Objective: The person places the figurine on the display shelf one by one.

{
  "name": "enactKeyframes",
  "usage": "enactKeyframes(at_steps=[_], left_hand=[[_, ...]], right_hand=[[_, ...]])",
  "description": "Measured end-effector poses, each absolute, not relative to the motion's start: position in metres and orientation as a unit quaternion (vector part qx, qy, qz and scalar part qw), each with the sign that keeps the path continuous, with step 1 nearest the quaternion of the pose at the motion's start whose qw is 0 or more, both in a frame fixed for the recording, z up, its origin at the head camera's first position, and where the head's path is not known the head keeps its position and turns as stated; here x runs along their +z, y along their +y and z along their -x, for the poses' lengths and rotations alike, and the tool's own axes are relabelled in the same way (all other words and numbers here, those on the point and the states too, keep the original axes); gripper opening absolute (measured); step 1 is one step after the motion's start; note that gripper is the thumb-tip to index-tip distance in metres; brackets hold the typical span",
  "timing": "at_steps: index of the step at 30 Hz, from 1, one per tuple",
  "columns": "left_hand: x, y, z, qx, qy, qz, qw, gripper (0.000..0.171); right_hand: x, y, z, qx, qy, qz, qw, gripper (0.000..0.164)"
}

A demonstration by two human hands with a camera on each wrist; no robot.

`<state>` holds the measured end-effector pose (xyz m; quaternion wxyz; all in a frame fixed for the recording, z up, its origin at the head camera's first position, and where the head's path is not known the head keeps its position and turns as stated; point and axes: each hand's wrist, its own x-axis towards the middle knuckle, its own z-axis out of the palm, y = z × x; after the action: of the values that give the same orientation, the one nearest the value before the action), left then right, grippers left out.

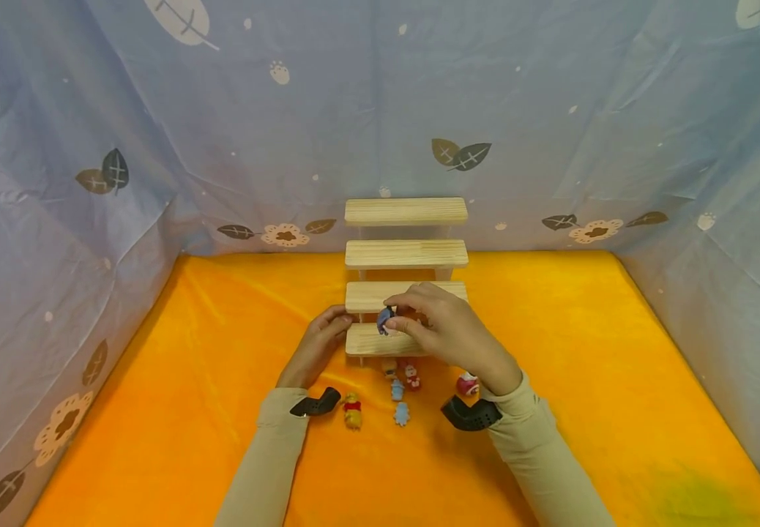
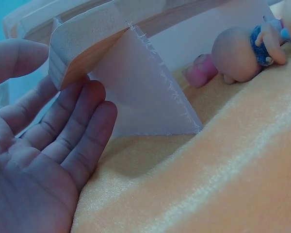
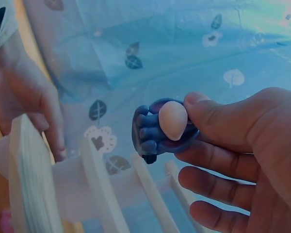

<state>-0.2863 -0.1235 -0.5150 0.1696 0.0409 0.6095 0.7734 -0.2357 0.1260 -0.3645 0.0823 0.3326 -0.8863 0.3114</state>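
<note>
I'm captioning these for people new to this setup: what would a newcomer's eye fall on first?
Probably the bright orange cloth, with the pale four-step wooden stand near its far edge. Next, the small blue figure pinched in the right hand above the lower steps, with the left hand at the stand's left end. Other small toys are scattered in front.

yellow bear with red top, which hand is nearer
Left. The left hand is beyond and slightly left of the yellow bear, at the left end of the wooden stand; the right hand is farther away and to the right, over the stand.
</note>
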Motion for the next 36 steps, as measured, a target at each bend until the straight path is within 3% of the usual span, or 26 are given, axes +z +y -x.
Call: enactKeyframes(at_steps=[13,36], left_hand=[[-0.514,-0.123,0.287,0.777,0.604,-0.042,0.170,0.034],[-0.512,-0.123,0.285,0.776,0.605,-0.035,0.176,0.032]], right_hand=[[-0.376,0.126,0.250,0.265,-0.901,-0.321,0.121,0.030],[-0.398,0.118,0.257,0.207,-0.926,-0.307,0.067,0.027]])
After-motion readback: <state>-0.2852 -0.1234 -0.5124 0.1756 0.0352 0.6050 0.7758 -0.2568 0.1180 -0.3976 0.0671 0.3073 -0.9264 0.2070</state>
